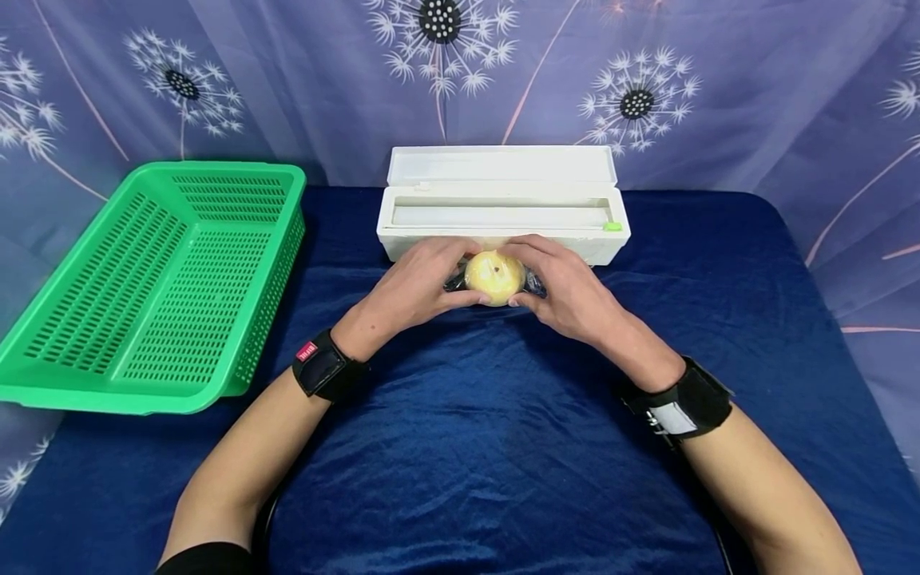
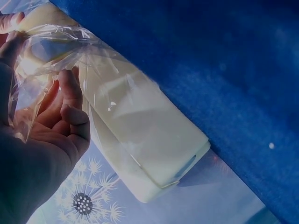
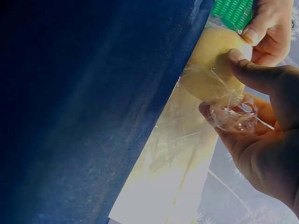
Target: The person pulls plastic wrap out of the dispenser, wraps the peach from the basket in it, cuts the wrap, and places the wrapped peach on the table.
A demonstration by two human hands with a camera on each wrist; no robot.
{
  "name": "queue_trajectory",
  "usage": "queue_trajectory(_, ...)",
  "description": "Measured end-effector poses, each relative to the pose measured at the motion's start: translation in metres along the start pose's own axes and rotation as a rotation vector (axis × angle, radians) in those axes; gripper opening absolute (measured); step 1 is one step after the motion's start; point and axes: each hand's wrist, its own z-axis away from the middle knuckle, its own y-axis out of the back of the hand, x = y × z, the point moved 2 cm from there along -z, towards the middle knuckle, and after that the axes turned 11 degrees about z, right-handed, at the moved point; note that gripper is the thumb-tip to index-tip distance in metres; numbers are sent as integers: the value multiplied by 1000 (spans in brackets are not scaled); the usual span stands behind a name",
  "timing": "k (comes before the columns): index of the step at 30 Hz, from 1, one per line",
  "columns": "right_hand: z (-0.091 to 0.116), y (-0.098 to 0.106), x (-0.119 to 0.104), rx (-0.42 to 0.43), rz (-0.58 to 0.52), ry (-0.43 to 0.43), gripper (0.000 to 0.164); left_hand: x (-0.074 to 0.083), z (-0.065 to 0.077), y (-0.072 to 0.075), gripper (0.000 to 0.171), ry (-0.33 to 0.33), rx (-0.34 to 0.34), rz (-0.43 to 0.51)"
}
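A round yellow fruit (image 1: 494, 279), its kind not certain, is held between both hands in front of the white box. Clear plastic film (image 3: 233, 114) wraps around it and bunches at its sides. My left hand (image 1: 417, 286) grips the fruit's left side, thumb near me and fingers on the far side. From the right, my right hand (image 1: 575, 291) grips it the same way, with crumpled film inside the curled fingers in the right wrist view. Film also stretches over the left fingers in the left wrist view. The fruit's underside is hidden in the head view.
Behind the hands stands a long white cling film box (image 1: 607, 249), its lid (image 1: 503, 166) raised, with a pale roll (image 1: 496, 217) inside and a green slider (image 1: 612, 227) at the right. A green perforated basket (image 1: 247, 351) sits at the left. Blue cloth (image 1: 460, 447) covers the table.
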Motion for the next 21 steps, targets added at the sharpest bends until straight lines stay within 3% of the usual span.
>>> queue_trajectory(9,1,3,2,-14,-7,-20,67,1,-2,2,69,10,-19,-7)
queue_trajectory(14,0,4,1,-4,1,-12,67,8,0,9,80,15,39,-163)
queue_trajectory(17,-1,3,1,-4,4,-6,67,15,1,10,82,-57,100,-311)
queue_trajectory(21,-1,1,1,-7,2,-1,66,27,2,3,73,-193,142,-439)
